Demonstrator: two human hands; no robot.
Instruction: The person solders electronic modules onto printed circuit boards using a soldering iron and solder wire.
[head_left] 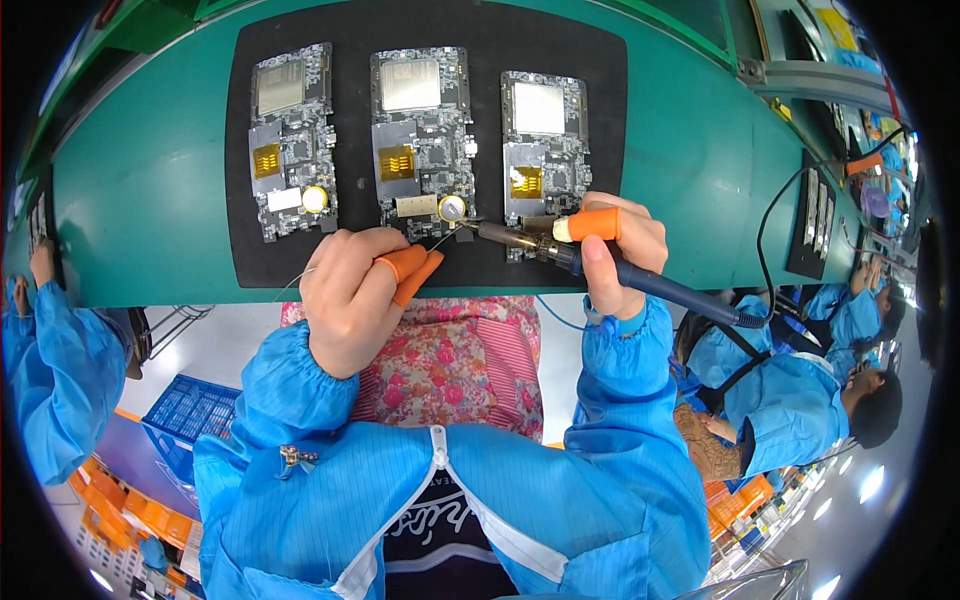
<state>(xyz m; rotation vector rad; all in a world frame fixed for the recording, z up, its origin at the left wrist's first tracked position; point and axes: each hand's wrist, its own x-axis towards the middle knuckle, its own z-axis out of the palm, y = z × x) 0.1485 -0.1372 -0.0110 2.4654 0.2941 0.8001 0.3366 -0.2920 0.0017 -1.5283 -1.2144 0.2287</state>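
My right hand (622, 250) grips a soldering iron (640, 278), its tip pointing left to the coin cell (452, 208) on the middle circuit board (436, 155). Between the fingers of my left hand (357, 280) is a thin solder wire (447, 237), its end close to the iron's tip. Orange finger cots (407, 268) cover some fingertips of both hands. The left circuit board (291, 150) also carries a round yellow-rimmed coin cell (314, 199). A third circuit board (543, 150) lies on the right, its lower part partly behind the iron and my right hand.
The boards lie on a black mat (350, 25) over a green table (150, 180). A black cable (765, 235) hangs at the right. Co-workers in blue sit at both sides (800, 400). A blue crate (195, 410) stands below left, and another black mat (808, 250) lies farther right.
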